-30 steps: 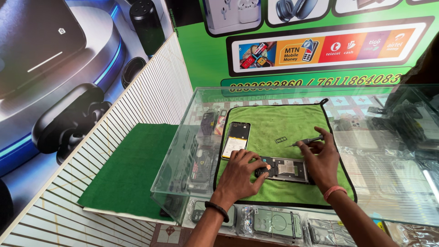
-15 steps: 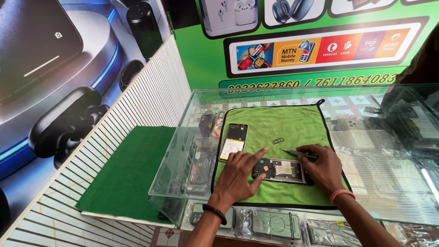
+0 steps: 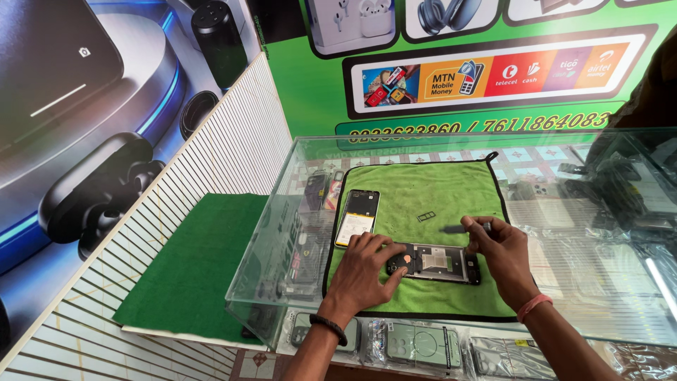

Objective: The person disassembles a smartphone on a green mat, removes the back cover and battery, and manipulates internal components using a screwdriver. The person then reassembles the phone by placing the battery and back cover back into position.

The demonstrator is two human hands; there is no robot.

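We are in a small shop with a bright green wall full of pictures of phones and earphones. In front of us is a glass bench (image 3: 564, 310) with phone cases lying inside it. On top of the bench lies a green cloth (image 3: 423, 190) with a dark edge. We use this cloth to say where things are.

Near the front edge of the cloth lies an opened phone (image 3: 436, 262). Its back is off and we can see the dark parts inside. Our left hand (image 3: 363, 271) rests on the cloth at the left end of the opened phone. Its fingers are spread and bent, and the fingertips press on that end of the phone. Our right hand (image 3: 501, 250) is at the right end of the opened phone. Its fingers are pinched shut on a thin dark tool (image 3: 458, 228), which points left, just above the phone. We cannot tell what kind of tool it is.

On the left part of the cloth lies another phone (image 3: 357, 216), with its screen lit. Near the middle of the cloth lies a small dark tray (image 3: 425, 216), well apart from both hands.

To the left of the bench, lower down, lies a dark green mat (image 3: 190, 275) beside a white slatted wall.
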